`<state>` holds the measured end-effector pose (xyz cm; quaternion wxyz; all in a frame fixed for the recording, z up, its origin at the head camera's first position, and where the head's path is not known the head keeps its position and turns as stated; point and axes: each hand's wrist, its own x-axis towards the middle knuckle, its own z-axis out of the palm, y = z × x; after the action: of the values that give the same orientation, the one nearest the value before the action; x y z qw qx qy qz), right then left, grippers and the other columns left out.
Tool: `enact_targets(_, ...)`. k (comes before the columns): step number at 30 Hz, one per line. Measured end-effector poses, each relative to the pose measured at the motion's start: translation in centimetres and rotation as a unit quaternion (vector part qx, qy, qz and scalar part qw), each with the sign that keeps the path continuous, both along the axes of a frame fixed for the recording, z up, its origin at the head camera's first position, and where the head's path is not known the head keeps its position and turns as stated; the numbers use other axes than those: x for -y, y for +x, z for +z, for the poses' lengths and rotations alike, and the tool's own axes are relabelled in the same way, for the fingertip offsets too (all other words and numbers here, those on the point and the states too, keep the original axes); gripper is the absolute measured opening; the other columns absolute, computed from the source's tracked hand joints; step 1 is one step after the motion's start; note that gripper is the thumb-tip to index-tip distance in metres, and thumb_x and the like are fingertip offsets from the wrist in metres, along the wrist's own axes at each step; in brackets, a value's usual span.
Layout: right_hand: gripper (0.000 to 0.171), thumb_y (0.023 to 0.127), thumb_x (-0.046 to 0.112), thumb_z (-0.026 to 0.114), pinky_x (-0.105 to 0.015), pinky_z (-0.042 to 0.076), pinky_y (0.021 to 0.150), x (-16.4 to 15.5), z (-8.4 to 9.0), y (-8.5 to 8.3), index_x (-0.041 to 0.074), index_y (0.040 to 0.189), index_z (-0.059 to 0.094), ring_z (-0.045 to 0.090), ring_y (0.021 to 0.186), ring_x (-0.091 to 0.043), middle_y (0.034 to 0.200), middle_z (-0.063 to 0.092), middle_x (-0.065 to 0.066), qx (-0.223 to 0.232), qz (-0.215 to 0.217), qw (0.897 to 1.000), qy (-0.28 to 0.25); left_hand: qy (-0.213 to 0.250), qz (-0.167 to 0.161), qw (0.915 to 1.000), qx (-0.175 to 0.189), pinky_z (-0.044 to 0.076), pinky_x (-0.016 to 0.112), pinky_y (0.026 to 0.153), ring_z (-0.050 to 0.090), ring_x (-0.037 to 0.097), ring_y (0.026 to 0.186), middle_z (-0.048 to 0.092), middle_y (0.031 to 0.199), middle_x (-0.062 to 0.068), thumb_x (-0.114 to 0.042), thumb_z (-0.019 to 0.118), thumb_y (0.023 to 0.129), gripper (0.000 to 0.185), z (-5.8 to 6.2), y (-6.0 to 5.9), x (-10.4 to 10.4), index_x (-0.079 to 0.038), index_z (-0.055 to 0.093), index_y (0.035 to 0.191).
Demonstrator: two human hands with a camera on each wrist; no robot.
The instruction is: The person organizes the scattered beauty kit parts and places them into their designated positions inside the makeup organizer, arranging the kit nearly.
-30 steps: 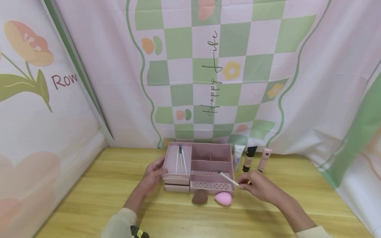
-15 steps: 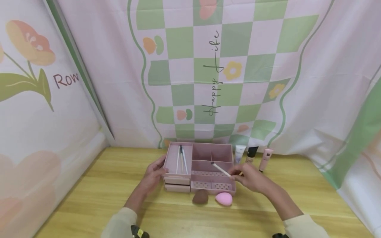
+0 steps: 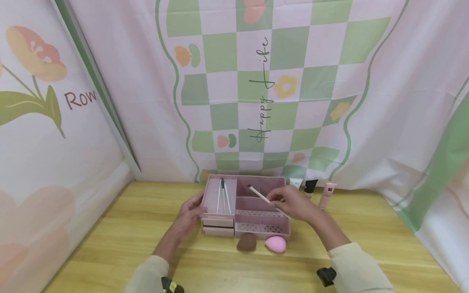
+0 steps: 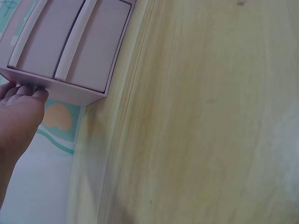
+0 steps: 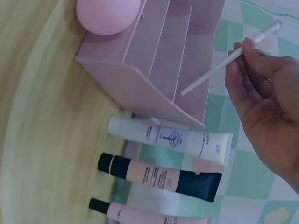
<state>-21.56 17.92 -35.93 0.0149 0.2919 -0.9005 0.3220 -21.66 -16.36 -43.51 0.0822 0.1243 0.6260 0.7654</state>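
Note:
A pink compartment organizer (image 3: 223,222) stands on the wooden table, with two thin sticks (image 3: 222,196) lying in its left slot. My left hand (image 3: 191,213) rests flat against the organizer's left side; its fingertips (image 4: 29,90) touch the box beside the two drawers (image 4: 70,44). My right hand (image 3: 281,199) hovers over the organizer's right half and pinches a thin white brush stick (image 3: 257,193), whose tip points back-left above the rear compartments. The right wrist view shows the same stick (image 5: 219,66) held in my fingers (image 5: 250,49) above the organizer (image 5: 154,70).
A brown sponge (image 3: 246,242) and a pink sponge (image 3: 275,244) lie in front of the organizer. A white tube (image 5: 170,138), a black-capped tube (image 5: 159,175) and a pink tube (image 5: 149,214) stand behind its right side. Patterned cloth walls close in the back and sides.
My right hand has carried the white stick from the organizer's front right corner up and back-left, over the rear compartments. The left hand has stayed in place.

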Motion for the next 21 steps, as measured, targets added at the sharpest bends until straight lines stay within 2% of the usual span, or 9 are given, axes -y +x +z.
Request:
enact_targets(3, 0.012, 0.089, 0.000, 0.068, -0.021, 0.062, 0.070, 0.5, -0.1, -0.5, -0.003, 0.100, 0.075, 0.070, 0.080, -0.018, 0.091, 0.076, -0.017, 0.005, -0.001, 1.000, -0.001, 0.000, 0.002, 1.0000, 0.002, 0.016, 0.046, 0.129, 0.011, 0.041, 0.158, 0.009, 0.170, 0.025, 0.006, 0.048, 0.091, 0.075, 0.0, 0.0, 0.0, 0.007, 0.016, 0.159)
enact_targets(8, 0.012, 0.089, -0.001, 0.069, -0.019, 0.061, 0.070, 1.1, -0.5, -1.4, -0.003, 0.099, 0.075, 0.068, 0.079, -0.011, 0.092, 0.077, -0.016, -0.012, 0.000, 1.000, 0.002, -0.007, -0.001, 1.0000, -0.001, 0.015, 0.048, 0.129, 0.011, 0.043, 0.158, 0.009, 0.169, 0.026, 0.006, 0.049, 0.092, 0.074, -0.2, -0.2, 0.1, 0.007, 0.016, 0.158)
enact_targets(13, 0.012, 0.089, -0.003, 0.068, -0.021, 0.062, 0.072, 1.7, -1.1, -2.2, -0.004, 0.098, 0.074, 0.071, 0.081, -0.019, 0.092, 0.077, -0.019, -0.014, 0.004, 1.000, -0.007, -0.008, -0.021, 0.9991, -0.034, 0.016, 0.050, 0.127, 0.008, 0.049, 0.156, 0.004, 0.167, 0.032, -0.006, 0.058, 0.091, 0.083, -0.4, -0.2, 0.5, 0.010, 0.012, 0.157)
enact_targets(16, 0.011, 0.088, -0.004, 0.068, -0.022, 0.062, 0.069, 2.0, -1.5, -2.6, -0.004, 0.097, 0.074, 0.071, 0.078, -0.020, 0.090, 0.076, -0.019, -0.008, -0.003, 1.000, -0.006, -0.007, -0.029, 0.9983, -0.051, 0.020, 0.046, 0.127, 0.009, 0.049, 0.156, 0.002, 0.166, 0.033, -0.013, 0.063, 0.091, 0.087, -0.6, -0.2, 0.6, 0.010, 0.012, 0.157)
enact_targets(19, 0.010, 0.088, -0.003, 0.069, -0.019, 0.058, 0.064, 2.1, -2.0, -2.8, -0.002, 0.096, 0.075, 0.067, 0.074, -0.013, 0.087, 0.077, -0.016, -0.009, -0.021, 1.000, 0.008, -0.007, -0.025, 0.9988, -0.040, 0.020, 0.046, 0.128, 0.009, 0.047, 0.157, 0.003, 0.167, 0.031, -0.011, 0.062, 0.091, 0.085, -0.5, -0.2, 0.6, 0.009, 0.013, 0.158)
enact_targets(21, 0.009, 0.088, -0.002, 0.070, -0.019, 0.056, 0.062, 2.2, -2.4, -3.0, 0.000, 0.094, 0.076, 0.064, 0.072, -0.008, 0.085, 0.077, -0.013, -0.019, -0.028, 0.999, 0.018, -0.008, -0.014, 0.9997, -0.020, 0.017, 0.047, 0.128, 0.009, 0.045, 0.157, 0.005, 0.169, 0.028, -0.006, 0.059, 0.090, 0.084, -0.4, -0.2, 0.4, 0.008, 0.013, 0.158)
